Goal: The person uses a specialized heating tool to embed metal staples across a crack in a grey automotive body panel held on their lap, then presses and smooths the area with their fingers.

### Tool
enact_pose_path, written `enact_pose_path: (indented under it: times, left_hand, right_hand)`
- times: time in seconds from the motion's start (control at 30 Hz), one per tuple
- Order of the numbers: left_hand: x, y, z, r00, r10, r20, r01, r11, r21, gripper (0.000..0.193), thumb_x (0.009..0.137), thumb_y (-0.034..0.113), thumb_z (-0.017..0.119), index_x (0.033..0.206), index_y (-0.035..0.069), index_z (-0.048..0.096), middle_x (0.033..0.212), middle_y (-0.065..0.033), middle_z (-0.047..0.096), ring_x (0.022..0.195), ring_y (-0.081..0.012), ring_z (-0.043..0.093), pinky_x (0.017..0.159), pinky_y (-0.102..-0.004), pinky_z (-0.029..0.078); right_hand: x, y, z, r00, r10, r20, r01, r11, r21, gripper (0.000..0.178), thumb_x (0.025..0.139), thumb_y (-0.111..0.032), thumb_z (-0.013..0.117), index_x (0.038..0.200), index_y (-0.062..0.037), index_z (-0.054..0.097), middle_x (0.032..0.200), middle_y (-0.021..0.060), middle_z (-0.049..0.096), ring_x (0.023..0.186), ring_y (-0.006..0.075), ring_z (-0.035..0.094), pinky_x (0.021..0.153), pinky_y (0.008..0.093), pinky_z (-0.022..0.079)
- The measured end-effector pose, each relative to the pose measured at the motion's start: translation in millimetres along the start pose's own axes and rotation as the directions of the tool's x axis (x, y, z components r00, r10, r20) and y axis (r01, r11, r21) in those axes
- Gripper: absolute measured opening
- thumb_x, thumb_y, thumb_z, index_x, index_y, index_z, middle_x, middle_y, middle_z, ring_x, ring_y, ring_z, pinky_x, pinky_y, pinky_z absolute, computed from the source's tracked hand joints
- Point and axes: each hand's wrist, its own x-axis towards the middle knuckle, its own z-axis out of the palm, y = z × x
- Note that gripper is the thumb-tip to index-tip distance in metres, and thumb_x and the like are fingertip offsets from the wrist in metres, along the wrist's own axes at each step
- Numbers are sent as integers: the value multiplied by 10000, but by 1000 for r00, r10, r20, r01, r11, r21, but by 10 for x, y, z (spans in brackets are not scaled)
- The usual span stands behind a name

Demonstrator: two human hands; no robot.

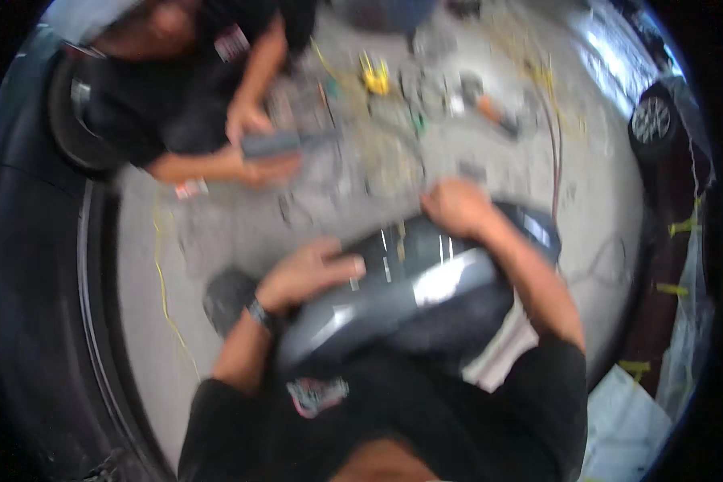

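A glossy dark grey curved panel (414, 293), shaped like a car body part, lies close in front of my body with light streaks reflected on it. My left hand (309, 277), a watch on its wrist, rests at the panel's left side with thumb and fingers stretched apart. At the far edge of the panel my right hand (458, 207) is closed, its fingers bent over that edge. Motion blurs both hands somewhat, and the right fingertips are partly hidden. A round dark object (230, 300) sits beside my left wrist.
Across from me at the left, a person holds a grey block-like object (270, 145) in both hands. Dark vehicles flank the floor (217, 233). A yellow object (373, 74), an orange and black tool (496, 115), hoses and a yellow cord (165, 293) lie about.
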Motion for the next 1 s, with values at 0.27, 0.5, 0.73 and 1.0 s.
enact_pose_path:
  times: [0.27,0.5,0.73,1.0]
  left_hand:
    - [-82,165,37,995,-70,70,80,985,-151,400,897,342,773,1054,-6,655,900,2,661,778,-60,585,704,-226,487]
    - [-92,83,71,994,-81,71,90,987,-132,392,897,350,777,1038,6,653,876,17,649,750,-50,566,673,-218,471]
    - [-124,169,54,996,-64,69,74,986,-148,369,906,338,771,1035,11,656,878,22,652,757,-44,569,678,-219,476]
    - [-122,104,60,995,-51,87,68,976,-207,360,904,321,778,1048,15,654,889,17,660,761,-47,580,686,-218,486]
  right_hand:
    - [-83,-3,-114,995,-82,-64,84,996,25,450,945,-346,519,857,48,717,895,283,693,902,466,672,854,532,522]
    - [-138,-23,-111,999,-28,-28,29,1000,11,460,954,-359,521,865,46,720,907,282,696,922,457,677,880,524,523]
    - [-86,22,-40,989,-80,-126,85,996,34,521,990,-360,499,765,80,665,804,317,643,837,489,636,824,536,491]
    - [-111,-10,-77,987,-90,-132,94,995,22,524,987,-362,503,764,89,652,825,328,632,858,490,630,839,524,483]
